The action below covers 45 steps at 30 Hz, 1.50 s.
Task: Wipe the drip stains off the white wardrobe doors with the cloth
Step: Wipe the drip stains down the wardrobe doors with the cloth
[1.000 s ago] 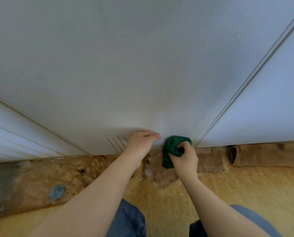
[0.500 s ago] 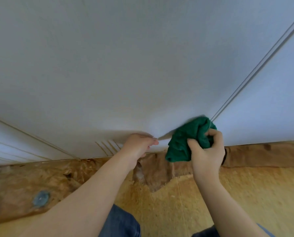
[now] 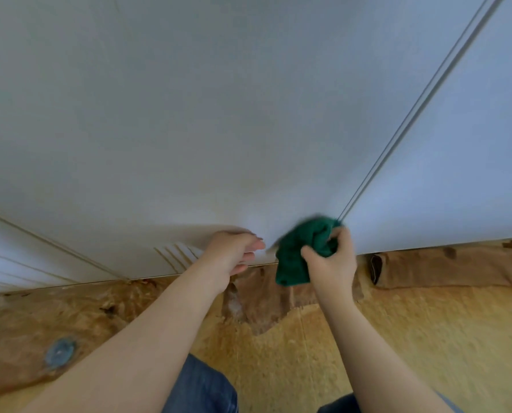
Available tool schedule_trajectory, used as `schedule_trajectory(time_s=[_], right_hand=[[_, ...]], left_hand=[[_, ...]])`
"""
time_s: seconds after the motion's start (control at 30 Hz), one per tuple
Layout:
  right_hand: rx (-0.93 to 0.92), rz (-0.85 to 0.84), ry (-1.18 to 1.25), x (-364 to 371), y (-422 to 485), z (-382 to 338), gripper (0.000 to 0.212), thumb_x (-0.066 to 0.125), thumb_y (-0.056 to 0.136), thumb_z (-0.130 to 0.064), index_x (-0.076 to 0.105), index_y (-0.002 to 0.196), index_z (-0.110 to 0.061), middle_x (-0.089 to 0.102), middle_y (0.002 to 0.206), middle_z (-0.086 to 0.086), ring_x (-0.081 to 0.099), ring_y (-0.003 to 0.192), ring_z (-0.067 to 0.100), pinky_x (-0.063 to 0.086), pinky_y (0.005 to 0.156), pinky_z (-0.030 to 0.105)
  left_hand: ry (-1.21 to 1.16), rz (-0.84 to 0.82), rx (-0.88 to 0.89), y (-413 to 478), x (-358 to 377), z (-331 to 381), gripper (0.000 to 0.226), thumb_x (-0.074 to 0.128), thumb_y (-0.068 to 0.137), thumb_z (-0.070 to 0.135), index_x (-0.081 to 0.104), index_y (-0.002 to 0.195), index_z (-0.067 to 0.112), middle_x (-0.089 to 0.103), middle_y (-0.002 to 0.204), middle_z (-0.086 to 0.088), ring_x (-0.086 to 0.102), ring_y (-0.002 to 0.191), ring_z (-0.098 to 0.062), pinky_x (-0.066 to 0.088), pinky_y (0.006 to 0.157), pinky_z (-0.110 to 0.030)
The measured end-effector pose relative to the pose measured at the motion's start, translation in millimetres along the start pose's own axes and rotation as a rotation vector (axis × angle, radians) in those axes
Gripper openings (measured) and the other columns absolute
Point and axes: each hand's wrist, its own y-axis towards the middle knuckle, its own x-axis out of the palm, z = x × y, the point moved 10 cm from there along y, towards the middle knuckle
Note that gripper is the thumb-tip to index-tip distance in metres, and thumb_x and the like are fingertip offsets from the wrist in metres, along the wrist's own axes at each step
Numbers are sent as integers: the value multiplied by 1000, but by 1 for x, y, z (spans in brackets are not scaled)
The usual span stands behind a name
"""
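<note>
cloth (image 3: 301,251) | dark green, bunched | gripped by right hand (image 3: 330,260)

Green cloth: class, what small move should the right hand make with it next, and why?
Probably slide the green cloth up along the seam between the white doors. The right hand grips it bunched against the seam's lower end, while the left hand rests on the door beside it. No stain shows clearly.

Soft, even daylight, cooler and brighter toward 3 o'clock on the flat white wardrobe door (image 3: 248,114). A faint shadow spreads toward 10 o'clock from the left hand (image 3: 234,250). Motion blur smears the crumpled dark green cloth (image 3: 301,251); the corners look soft and stretched.
</note>
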Motion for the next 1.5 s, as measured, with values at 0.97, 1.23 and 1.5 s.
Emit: schedule_trajectory(time_s=[0.97,1.23,1.5], right_hand=[[821,-206,269,129,-40,134,62,58,83,7,30,138,-5,49,126,22,52,112,36,52,82,44],[667,434,434,6,7,141,43,55,85,8,42,122,-12,44,129,17,50,107,28,49,85,37],[775,-213,347,113,-28,134,38,58,85,9,46,120,0,57,121,22,59,100,36,52,73,41]], left_hand=[[-495,-41,-442,-11,-8,-57,26,37,98,4,52,118,-5,61,112,-18,56,99,-30,44,84,-38],[-518,13,-469,-6,-23,-57,29,33,98,1,48,123,-6,54,127,-21,51,120,-31,43,87,-38],[-525,11,-503,-3,-23,-65,34,34,98,0,42,130,-8,55,124,-22,54,116,-31,45,83,-38]])
